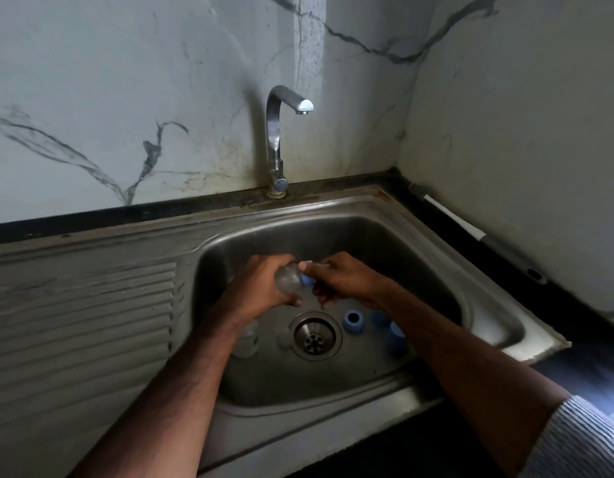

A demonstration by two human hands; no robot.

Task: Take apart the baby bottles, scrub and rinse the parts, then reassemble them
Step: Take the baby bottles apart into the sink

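Above the drain (315, 336), my left hand (264, 288) wraps the clear bottle (289, 279); my right hand (340, 279) pinches its blue collar (307, 278). Best to brace the bottle steady and twist only the collar. Loose blue rings (353, 320) lie right of the drain.

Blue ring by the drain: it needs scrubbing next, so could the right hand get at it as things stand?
Probably yes. The blue ring lies uncovered in the sink, just below the right hand. But that hand is pinching a blue part against the bottle, so it must let go first.
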